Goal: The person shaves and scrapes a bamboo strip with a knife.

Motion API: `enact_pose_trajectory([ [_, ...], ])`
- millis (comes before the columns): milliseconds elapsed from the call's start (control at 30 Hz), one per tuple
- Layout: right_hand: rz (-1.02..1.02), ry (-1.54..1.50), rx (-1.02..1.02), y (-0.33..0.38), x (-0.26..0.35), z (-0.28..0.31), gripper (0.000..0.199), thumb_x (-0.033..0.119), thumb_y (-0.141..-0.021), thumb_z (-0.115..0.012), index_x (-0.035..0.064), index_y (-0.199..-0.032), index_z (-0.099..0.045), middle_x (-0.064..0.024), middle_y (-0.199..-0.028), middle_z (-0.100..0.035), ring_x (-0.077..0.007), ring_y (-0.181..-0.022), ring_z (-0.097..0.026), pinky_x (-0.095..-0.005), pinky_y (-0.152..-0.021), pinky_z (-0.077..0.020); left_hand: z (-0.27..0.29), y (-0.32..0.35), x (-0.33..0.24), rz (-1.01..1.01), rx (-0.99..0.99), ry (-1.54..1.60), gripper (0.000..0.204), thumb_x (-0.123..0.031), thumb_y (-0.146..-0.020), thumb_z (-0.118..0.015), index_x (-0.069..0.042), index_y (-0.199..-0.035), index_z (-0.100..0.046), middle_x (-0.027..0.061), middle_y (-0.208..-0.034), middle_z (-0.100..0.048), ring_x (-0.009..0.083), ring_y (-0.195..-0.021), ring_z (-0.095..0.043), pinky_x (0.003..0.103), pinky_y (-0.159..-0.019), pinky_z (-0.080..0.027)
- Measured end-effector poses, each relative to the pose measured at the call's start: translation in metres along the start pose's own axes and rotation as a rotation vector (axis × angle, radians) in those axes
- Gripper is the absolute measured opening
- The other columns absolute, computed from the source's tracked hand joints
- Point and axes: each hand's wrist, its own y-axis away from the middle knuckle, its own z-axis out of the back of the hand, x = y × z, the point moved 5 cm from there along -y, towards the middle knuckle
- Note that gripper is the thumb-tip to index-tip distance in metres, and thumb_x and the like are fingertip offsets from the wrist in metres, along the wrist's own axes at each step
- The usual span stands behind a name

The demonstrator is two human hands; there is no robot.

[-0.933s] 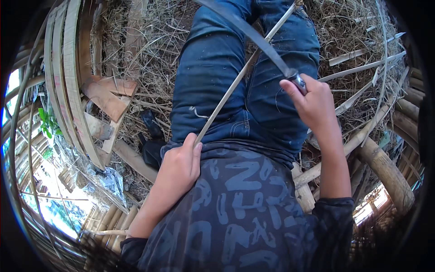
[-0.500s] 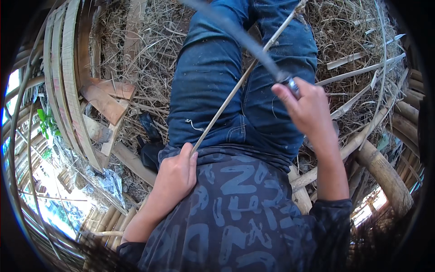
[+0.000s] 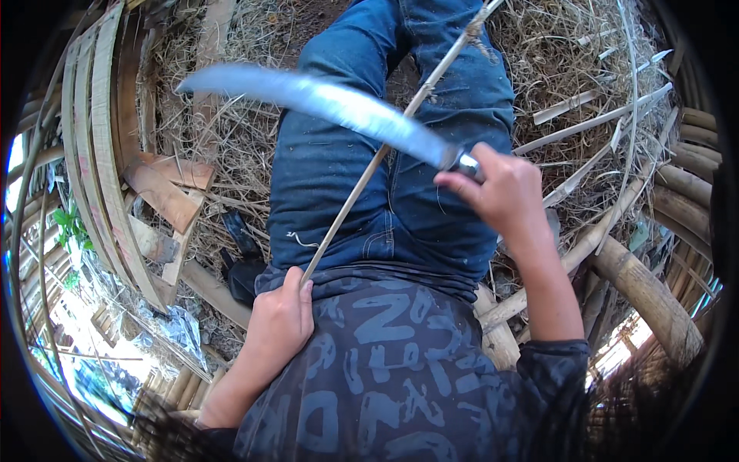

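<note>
My left hand [image 3: 279, 317] is closed around the near end of a thin bamboo strip [image 3: 346, 206], close to my waist. From there the strip slants up and to the right over my jeans, with frayed fibres near its far end. In my right hand [image 3: 508, 189], fingers wrapped round the handle, is a large knife [image 3: 331, 104] with a long, broad, slightly curved blade. Its blade points to the left and crosses over the strip above my thighs. Whether the edge touches the strip I cannot tell. A pale curled shaving [image 3: 305, 242] rests on the jeans.
Long curved planks [image 3: 108, 146] stand at the left, with wood offcuts [image 3: 165, 189] beside them. Dry shavings [image 3: 554, 46] litter the ground around my legs. At the right lie split bamboo pieces [image 3: 593, 119] and a thick bamboo pole [image 3: 650, 296]. Clear plastic [image 3: 181, 327] lies at the lower left.
The knife has turned from pointing up and left to lying flatter, its broad side now showing. My right hand has shifted slightly left and down. The left hand still grips the strip.
</note>
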Motion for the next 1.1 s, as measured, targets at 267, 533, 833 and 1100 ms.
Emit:
enact_pose_trajectory([
  [267, 0.021, -0.068, 0.05, 0.002, 0.01, -0.002, 0.062, 0.066, -0.081, -0.063, 0.006, -0.068, -0.057, -0.015, -0.055, -0.061, -0.0373, -0.053, -0.063, -0.0443, -0.05, -0.0507, 0.0, -0.009, -0.001, -0.025, 0.029, -0.05, 0.01, -0.008, -0.095, -0.054, 0.0, -0.092, -0.048, 0.0203, -0.059, -0.057, 0.0389, -0.055, -0.061, 0.047, -0.05, -0.047],
  [533, -0.215, -0.086, -0.007, -0.008, -0.023, 0.008, 0.062, 0.064, -0.084, -0.062, 0.0034, -0.071, -0.058, -0.0175, -0.056, -0.06, -0.0388, -0.056, -0.064, -0.0463, -0.052, -0.05, 0.001, -0.014, -0.004, -0.048, 0.013, -0.011, 0.009, -0.007, -0.094, -0.054, 0.0, -0.092, -0.049, 0.0205, -0.059, -0.058, 0.0386, -0.054, -0.061, 0.047, -0.05, -0.047],
  [833, -0.303, -0.101, 0.01, -0.024, -0.05, 0.007, 0.064, 0.067, -0.081, -0.064, 0.0031, -0.071, -0.062, -0.0167, -0.058, -0.061, -0.0373, -0.059, -0.065, -0.0449, -0.055, -0.0511, 0.0, -0.014, -0.007, -0.026, 0.013, -0.042, 0.01, -0.007, -0.094, -0.054, 0.001, -0.092, -0.049, 0.0213, -0.058, -0.057, 0.0398, -0.054, -0.06, 0.048, -0.05, -0.047],
  [1100, -0.036, -0.004, 0.065, -0.015, -0.025, 0.006, 0.064, 0.066, -0.081, -0.063, 0.0025, -0.074, -0.062, -0.0173, -0.058, -0.062, -0.0384, -0.06, -0.066, -0.0457, -0.056, -0.053, 0.001, -0.006, 0.003, 0.03, 0.027, -0.048, 0.01, -0.008, -0.095, -0.054, 0.0, -0.092, -0.048, 0.0234, -0.061, -0.057, 0.0426, -0.057, -0.06, 0.049, -0.051, -0.046],
])
